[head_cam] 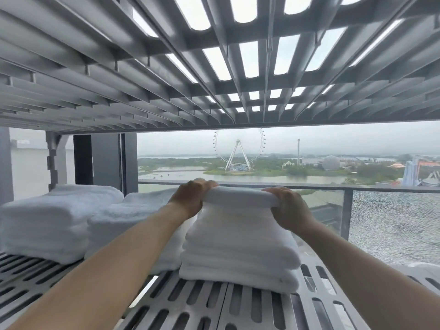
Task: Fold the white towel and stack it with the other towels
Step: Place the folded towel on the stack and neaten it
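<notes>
Head view. Nearest: two bare forearms reach over a grey slotted shelf (209, 303) of moulded plastic with oblong openings. A second slotted shelf (214, 67) of the same make spans overhead. Behind stand a glass balcony railing (345, 189), water and one Ferris wheel (238, 151).

Towel count: three stacks. Left stack (47, 222) and middle stack (123, 225) are soft, rounded white terry. Right stack (238, 253) holds several flat folded layers.

The folded white towel (240, 197) lies on top of the right stack. Left hand (190, 198) and right hand (289, 208) each pinch one end of it, fingers curled over its upper edge.
</notes>
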`<move>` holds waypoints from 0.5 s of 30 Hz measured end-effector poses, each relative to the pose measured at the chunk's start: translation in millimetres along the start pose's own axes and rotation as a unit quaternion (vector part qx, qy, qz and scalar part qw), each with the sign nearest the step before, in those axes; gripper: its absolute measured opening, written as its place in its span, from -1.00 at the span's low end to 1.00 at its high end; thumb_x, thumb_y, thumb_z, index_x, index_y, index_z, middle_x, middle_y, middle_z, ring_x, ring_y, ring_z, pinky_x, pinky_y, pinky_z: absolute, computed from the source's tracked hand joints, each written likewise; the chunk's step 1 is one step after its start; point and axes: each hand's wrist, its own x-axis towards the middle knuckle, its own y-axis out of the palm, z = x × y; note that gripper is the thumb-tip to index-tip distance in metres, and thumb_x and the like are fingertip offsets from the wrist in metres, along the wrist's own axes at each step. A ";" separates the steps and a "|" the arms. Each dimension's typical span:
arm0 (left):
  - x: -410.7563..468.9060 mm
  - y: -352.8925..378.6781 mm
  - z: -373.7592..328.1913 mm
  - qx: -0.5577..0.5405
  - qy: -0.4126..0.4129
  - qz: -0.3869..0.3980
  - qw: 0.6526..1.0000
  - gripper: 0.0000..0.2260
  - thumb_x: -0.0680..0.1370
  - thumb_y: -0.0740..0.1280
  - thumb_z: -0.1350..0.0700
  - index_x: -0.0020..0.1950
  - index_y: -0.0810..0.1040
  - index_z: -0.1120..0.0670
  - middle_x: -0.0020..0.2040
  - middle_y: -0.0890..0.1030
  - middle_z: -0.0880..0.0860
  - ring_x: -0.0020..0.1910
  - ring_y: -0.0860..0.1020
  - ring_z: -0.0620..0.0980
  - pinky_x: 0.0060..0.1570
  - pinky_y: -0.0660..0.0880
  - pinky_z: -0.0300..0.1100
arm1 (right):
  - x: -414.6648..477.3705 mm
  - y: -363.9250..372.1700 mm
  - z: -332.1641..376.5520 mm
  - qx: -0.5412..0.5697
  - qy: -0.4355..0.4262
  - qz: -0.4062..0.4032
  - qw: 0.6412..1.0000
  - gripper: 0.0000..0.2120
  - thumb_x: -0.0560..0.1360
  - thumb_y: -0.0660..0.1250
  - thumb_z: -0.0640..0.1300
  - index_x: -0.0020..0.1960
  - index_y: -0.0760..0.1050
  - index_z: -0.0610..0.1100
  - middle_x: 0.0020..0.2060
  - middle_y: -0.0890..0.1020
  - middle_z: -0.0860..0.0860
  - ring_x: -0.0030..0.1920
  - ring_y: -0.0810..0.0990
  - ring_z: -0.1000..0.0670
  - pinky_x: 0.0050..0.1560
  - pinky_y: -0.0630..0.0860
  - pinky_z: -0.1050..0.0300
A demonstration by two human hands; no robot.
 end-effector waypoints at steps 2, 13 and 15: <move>9.1 -1.0 -1.2 -0.033 0.003 -0.010 0.999 -0.43 0.41 0.15 0.41 0.33 0.41 -0.05 0.28 0.48 0.09 0.23 0.45 0.13 0.12 0.38 -0.10 | 6.3 -0.1 -2.7 0.015 0.016 -0.015 1.000 -0.53 0.33 0.21 -0.36 0.14 0.57 -0.01 0.09 0.62 -0.08 0.12 0.54 -0.14 0.00 0.40 0.14; 25.8 7.9 9.5 -0.062 0.072 -0.121 0.988 -0.40 0.37 0.16 0.54 0.29 0.47 0.05 0.23 0.47 0.13 0.11 0.53 0.14 -0.02 0.51 -0.08 | 17.6 2.0 -2.7 0.012 -0.073 -0.165 0.983 -0.46 0.29 0.26 -0.54 0.17 0.56 -0.13 0.18 0.55 -0.14 0.19 0.49 -0.15 0.25 0.31 0.12; 15.7 9.8 14.3 -0.058 0.080 -0.085 0.991 -0.43 0.40 0.14 0.50 0.29 0.46 0.02 0.24 0.45 0.11 0.14 0.51 0.15 0.01 0.50 -0.07 | 8.0 3.8 -8.1 0.003 -0.088 -0.101 0.991 -0.47 0.29 0.27 -0.47 0.18 0.56 -0.09 0.17 0.56 -0.11 0.17 0.51 -0.13 0.24 0.38 0.10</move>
